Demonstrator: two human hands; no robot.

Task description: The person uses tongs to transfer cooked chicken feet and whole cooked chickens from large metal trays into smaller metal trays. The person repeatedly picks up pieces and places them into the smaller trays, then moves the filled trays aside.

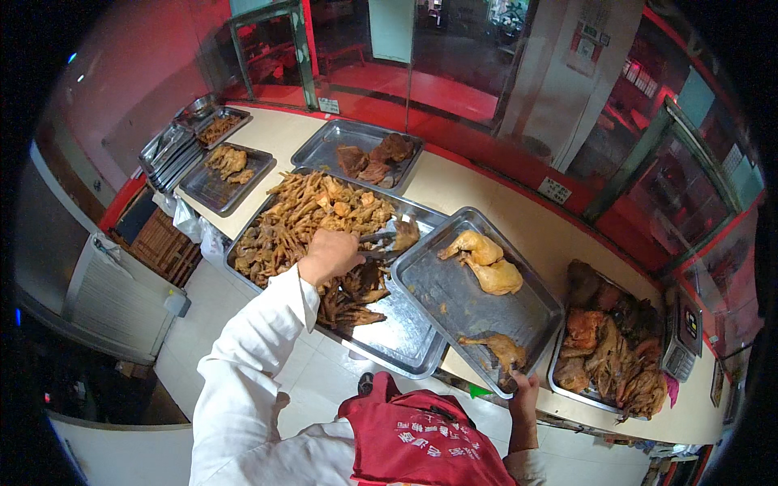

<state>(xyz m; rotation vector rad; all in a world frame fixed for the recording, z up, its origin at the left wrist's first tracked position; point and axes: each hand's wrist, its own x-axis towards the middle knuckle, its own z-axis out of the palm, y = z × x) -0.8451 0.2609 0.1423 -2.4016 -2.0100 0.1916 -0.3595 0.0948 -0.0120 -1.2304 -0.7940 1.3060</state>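
Observation:
My left hand (333, 255) is closed around the handles of dark tongs (377, 244). The tongs' far end meets a dark brown piece of cooked meat (406, 234) over the large metal tray (419, 358), which holds heaped cooked chicken feet (304, 206). My right hand (524, 384) grips the near corner of a smaller metal tray (425, 310), tilted and overlapping the large tray's right side. On that smaller tray lie cooked chicken leg pieces (495, 267) and, close to my right fingers, another browned poultry piece (504, 352).
Behind stands a tray with dark meat chunks (368, 161). At left are a tray of chicken pieces (228, 164), stacked trays (170, 158) and plastic bags (188, 219). At right are a tray heaped with cooked poultry (608, 352) and a scale (681, 346). Glass panels (456, 79) border the counter.

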